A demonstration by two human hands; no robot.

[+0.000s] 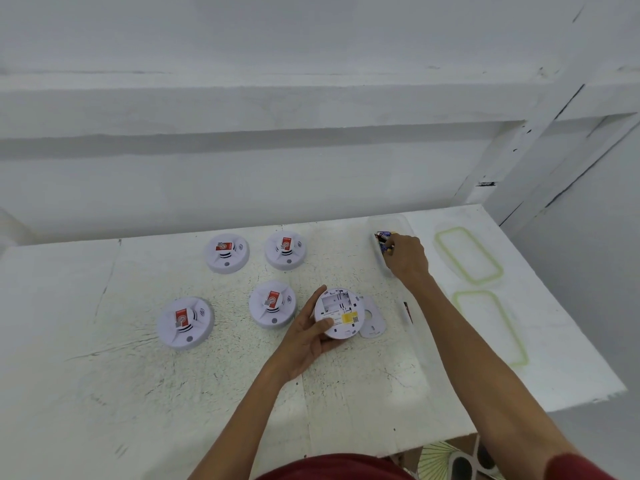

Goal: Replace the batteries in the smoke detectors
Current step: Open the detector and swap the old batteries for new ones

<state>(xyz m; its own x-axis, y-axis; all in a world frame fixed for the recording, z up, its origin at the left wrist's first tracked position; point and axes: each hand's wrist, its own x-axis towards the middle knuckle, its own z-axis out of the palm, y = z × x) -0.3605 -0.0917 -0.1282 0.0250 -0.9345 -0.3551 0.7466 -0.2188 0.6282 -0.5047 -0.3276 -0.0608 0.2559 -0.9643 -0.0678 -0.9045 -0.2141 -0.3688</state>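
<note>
opened smoke detector (pixel 339 313), bay empty, is gripped by left hand (pixel 306 337); batteries (pixel 383 238) are pinched by right hand (pixel 406 255); four detectors (pixel 271 304) left of it are unopened.

Flat white painted table (pixel 207 393): matt and rough, with speckled, chipped and scratched paint. Four round white plastic smoke detectors (pixel 185 323): smooth, faintly glossy shells, each with a red paper-like label. Fifth, upturned white plastic smoke detector (pixel 339 313): matt moulded back with a yellow sticker. Loose white plastic cover plate (pixel 373 318): smooth, matt. Clear plastic container (pixel 375 261): translucent, smooth walls. The batteries (pixel 382 236) inside it have glossy printed wrappers. Two clear plastic lids (pixel 467 254): green, rubbery-looking seals. Red cloth garment (pixel 329 467): matt.
</note>
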